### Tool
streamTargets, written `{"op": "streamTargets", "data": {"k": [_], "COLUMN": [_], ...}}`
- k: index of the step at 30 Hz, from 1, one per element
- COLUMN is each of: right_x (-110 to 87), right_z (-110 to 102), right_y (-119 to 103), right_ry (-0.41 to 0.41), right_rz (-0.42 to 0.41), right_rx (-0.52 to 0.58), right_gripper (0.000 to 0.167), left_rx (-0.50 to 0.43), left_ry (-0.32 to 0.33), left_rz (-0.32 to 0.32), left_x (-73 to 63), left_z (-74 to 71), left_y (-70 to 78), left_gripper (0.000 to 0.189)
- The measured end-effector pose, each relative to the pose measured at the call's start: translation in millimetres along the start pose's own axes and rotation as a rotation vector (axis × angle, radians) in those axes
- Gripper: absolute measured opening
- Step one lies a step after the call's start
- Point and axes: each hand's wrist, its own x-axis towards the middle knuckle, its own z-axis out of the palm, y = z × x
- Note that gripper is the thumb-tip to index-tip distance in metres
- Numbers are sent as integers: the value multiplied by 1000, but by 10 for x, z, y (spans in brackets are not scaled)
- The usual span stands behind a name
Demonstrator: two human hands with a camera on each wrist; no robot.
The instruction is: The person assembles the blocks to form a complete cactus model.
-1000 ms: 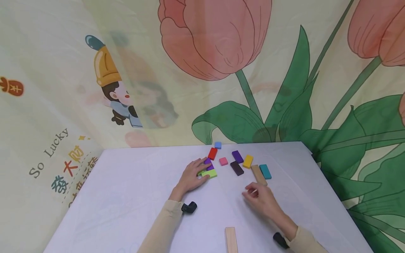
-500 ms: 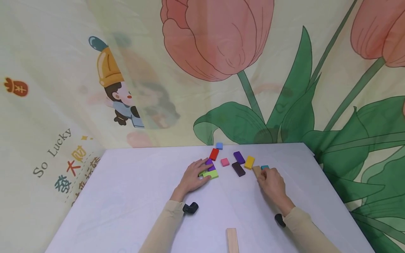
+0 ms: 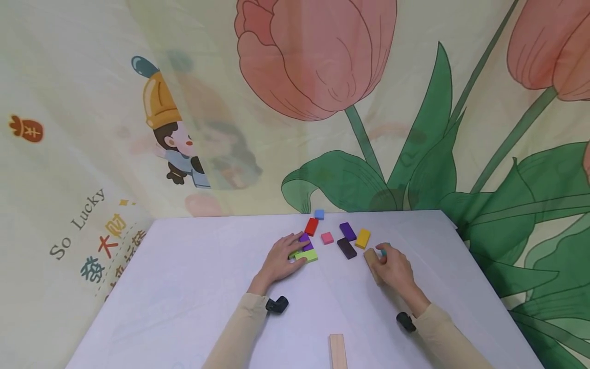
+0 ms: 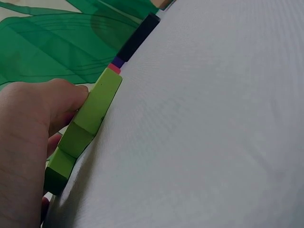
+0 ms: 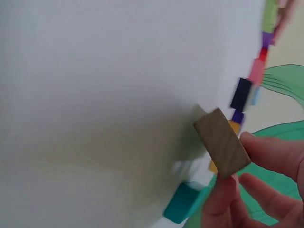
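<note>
My right hand (image 3: 397, 269) pinches a tan wooden block (image 5: 222, 142) between thumb and fingers. In the right wrist view its end face points at the camera, with a shadow on the white cloth beside it. A teal block (image 5: 183, 203) lies close by, mostly covered by the hand in the head view. Farther left, my left hand (image 3: 276, 259) rests with fingers stretched over a purple block (image 3: 306, 241) and light green blocks (image 3: 308, 255). Its thumb lies against a green block (image 4: 99, 102) in the left wrist view.
Between the hands and behind them lie red (image 3: 311, 226), blue (image 3: 319, 214), pink (image 3: 327, 238), dark purple (image 3: 348, 231), black (image 3: 346, 248) and yellow (image 3: 362, 239) blocks. Another wooden block (image 3: 338, 351) is at the front edge. A printed curtain (image 3: 258, 128) hangs behind the white table (image 3: 184, 307).
My right hand has reached forward and right to the wooden block and taken hold of it; the block has shifted slightly toward me. The left hand stays in place.
</note>
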Motion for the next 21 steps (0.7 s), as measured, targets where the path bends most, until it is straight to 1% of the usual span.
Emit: {"op": "streamTargets", "data": {"k": [3, 5, 7, 10, 14, 16, 18, 21], "right_x": [-31, -64, -104, -187, -305, -359, -410, -480], "right_z": [0, 19, 60, 153, 289, 349, 403, 465], "right_y": [-46, -88, -143, -213, -285, -315, -339, -361], "right_ry": [-59, -105, -145, -189, -217, -221, -224, -239], "right_rz": [42, 80, 110, 141, 128, 117, 110, 100], "right_rx": [85, 165, 237, 309, 346, 367, 373, 373], "right_gripper": [49, 52, 53, 58, 60, 56, 52, 49], "left_rx": [-1, -2, -3, -3, -8, -9, -5, 0], "left_ry": [-6, -3, 2, 9, 6, 1, -3, -5], "left_rz": [1, 4, 3, 6, 10, 8, 6, 3], "left_x": [0, -2, -10, -19, -15, -9, -4, -3], "left_z": [-1, 0, 1, 3, -3, -8, -8, -7], "left_y": [-4, -10, -19, -29, -24, -17, -11, -7], "left_gripper": [55, 54, 54, 54, 54, 54, 54, 54]}}
